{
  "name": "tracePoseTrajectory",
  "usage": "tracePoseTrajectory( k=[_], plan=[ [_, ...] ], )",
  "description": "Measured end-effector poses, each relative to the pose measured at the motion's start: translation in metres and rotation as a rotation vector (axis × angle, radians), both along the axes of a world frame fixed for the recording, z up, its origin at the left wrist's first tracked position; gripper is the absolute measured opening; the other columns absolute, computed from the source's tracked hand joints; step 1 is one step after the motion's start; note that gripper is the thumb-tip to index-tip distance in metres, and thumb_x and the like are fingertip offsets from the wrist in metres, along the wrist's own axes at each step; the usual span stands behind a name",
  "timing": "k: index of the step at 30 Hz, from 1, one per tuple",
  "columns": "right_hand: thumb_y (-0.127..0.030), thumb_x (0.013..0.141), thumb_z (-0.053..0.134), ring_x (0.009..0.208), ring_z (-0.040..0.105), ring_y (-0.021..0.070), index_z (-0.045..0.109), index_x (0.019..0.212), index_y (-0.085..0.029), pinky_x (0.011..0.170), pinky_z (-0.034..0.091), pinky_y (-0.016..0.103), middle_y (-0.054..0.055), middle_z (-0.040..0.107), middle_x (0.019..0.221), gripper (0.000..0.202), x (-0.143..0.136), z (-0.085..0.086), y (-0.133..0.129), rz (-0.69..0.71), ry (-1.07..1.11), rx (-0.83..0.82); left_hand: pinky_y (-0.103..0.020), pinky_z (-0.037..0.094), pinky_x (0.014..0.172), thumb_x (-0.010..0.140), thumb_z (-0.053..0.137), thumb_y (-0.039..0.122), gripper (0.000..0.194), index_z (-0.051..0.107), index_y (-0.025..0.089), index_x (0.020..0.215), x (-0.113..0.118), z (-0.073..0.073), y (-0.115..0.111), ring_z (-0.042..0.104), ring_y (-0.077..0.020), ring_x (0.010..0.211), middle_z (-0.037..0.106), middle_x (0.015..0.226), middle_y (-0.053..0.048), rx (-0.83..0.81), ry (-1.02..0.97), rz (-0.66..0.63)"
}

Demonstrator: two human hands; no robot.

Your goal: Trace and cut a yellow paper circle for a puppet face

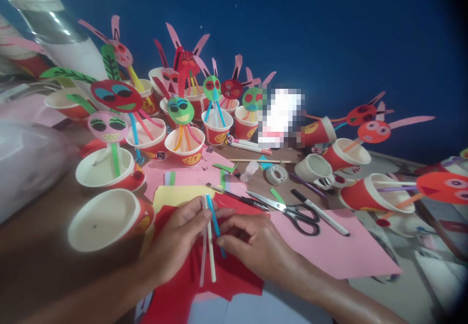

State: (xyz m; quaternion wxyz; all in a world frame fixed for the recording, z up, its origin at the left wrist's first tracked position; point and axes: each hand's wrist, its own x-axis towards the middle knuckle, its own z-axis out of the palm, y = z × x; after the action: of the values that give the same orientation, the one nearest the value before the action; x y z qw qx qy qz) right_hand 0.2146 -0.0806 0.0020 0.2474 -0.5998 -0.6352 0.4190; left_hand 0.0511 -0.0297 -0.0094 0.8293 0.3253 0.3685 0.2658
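Observation:
My left hand [185,226] pinches the upper ends of several thin drinking straws between thumb and fingers. One is a blue straw [213,214], one a cream straw [211,260], and beside them hangs a clear whitish straw [203,265]. The straws point down over red paper [171,285]. My right hand [252,243] is closed at the blue straw's lower part, thumb and curled fingers against it. Black-handled scissors [288,211] and a black pen [252,202] lie just beyond my right hand.
Paper cups with decorated paper faces on straws, such as a green face [180,111], stand behind. An undecorated cup [104,219] is at left. A marker [320,212], pink paper [351,251], tape roll [277,174], mug [313,169] and blurred bright screen [281,116] are also around.

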Motion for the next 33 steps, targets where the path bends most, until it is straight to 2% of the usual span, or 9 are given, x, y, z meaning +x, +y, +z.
tracePoseTrajectory(
  k=[3,6,10,14,18,23,26,28,33],
  plan=[
    [-0.020,0.078,0.055,0.053,0.048,0.0087,0.059,0.065,-0.020,0.049,0.033,0.018,-0.005,0.058,0.061,0.013,-0.004,-0.002,0.001,0.005,-0.057,0.028,-0.027,0.047,0.079,0.084,0.056,0.023,0.003,0.059,0.021,0.086,0.000,-0.002,-0.002,0.059,-0.0202,0.100,0.068,0.099,-0.003,0.028,0.029,-0.007],
    [-0.015,0.072,0.053,0.050,0.046,0.0087,0.056,0.062,-0.020,0.047,0.031,0.019,-0.006,0.055,0.055,0.011,0.004,0.004,0.000,0.032,-0.125,0.000,-0.028,0.047,0.080,0.083,0.057,0.023,0.008,0.060,0.020,0.091,0.000,-0.002,-0.001,0.060,-0.0209,0.099,0.068,0.099,-0.005,0.056,0.054,0.003],
    [-0.018,0.071,0.054,0.049,0.046,0.0093,0.051,0.059,-0.021,0.045,0.030,0.019,-0.007,0.054,0.052,0.013,0.040,0.023,-0.008,0.102,-0.233,-0.114,-0.032,0.049,0.076,0.084,0.055,0.025,0.012,0.057,0.018,0.094,0.000,0.000,0.004,0.062,-0.0235,0.094,0.068,0.098,-0.009,0.040,0.068,0.029],
    [-0.023,0.077,0.050,0.050,0.051,0.0118,0.051,0.062,-0.023,0.048,0.032,0.022,-0.006,0.058,0.051,0.015,0.080,0.034,-0.009,0.018,-0.443,-0.154,-0.030,0.049,0.065,0.086,0.050,0.024,0.009,0.053,0.017,0.091,0.000,0.001,0.005,0.066,-0.0223,0.079,0.068,0.089,-0.009,-0.010,0.038,-0.014],
    [-0.027,0.077,0.051,0.058,0.057,0.0165,0.052,0.062,-0.023,0.050,0.031,0.025,-0.002,0.063,0.059,0.016,0.091,0.027,0.007,-0.077,-0.785,-0.109,-0.026,0.045,0.057,0.088,0.046,0.024,0.008,0.052,0.018,0.090,0.002,-0.001,0.004,0.062,-0.0153,0.059,0.064,0.075,-0.004,-0.014,0.019,-0.046],
    [-0.041,0.084,0.047,0.070,0.064,0.0234,0.064,0.078,-0.025,0.054,0.033,0.027,0.003,0.070,0.073,0.024,0.093,0.016,0.022,-0.141,-0.973,0.009,-0.023,0.041,0.052,0.089,0.044,0.025,0.010,0.051,0.020,0.091,0.000,-0.002,0.007,0.054,-0.0105,0.051,0.059,0.070,0.000,-0.001,0.029,-0.053],
    [-0.034,0.087,0.044,0.069,0.065,0.0276,0.065,0.077,-0.021,0.052,0.034,0.030,0.010,0.069,0.071,0.026,0.114,0.014,0.011,-0.237,-1.120,0.003,-0.022,0.038,0.050,0.089,0.044,0.027,0.011,0.052,0.020,0.092,-0.002,-0.001,0.008,0.051,-0.0085,0.049,0.058,0.068,0.001,-0.019,0.029,-0.050],
    [-0.035,0.086,0.045,0.062,0.064,0.0281,0.065,0.075,-0.022,0.048,0.031,0.030,0.011,0.068,0.068,0.027,0.134,0.013,0.000,-0.349,-1.224,-0.067,-0.021,0.037,0.050,0.089,0.044,0.027,0.011,0.052,0.021,0.094,-0.003,-0.002,0.007,0.049,-0.0076,0.048,0.057,0.068,0.001,-0.038,0.031,-0.055],
    [-0.037,0.087,0.043,0.061,0.064,0.0318,0.067,0.086,-0.021,0.045,0.031,0.030,0.011,0.066,0.063,0.028,0.163,0.001,-0.015,-0.381,-1.341,-0.108,-0.020,0.034,0.047,0.088,0.046,0.027,0.011,0.053,0.020,0.093,-0.003,-0.006,0.005,0.046,-0.0058,0.045,0.056,0.066,0.002,-0.059,0.016,-0.064]
  ],
)
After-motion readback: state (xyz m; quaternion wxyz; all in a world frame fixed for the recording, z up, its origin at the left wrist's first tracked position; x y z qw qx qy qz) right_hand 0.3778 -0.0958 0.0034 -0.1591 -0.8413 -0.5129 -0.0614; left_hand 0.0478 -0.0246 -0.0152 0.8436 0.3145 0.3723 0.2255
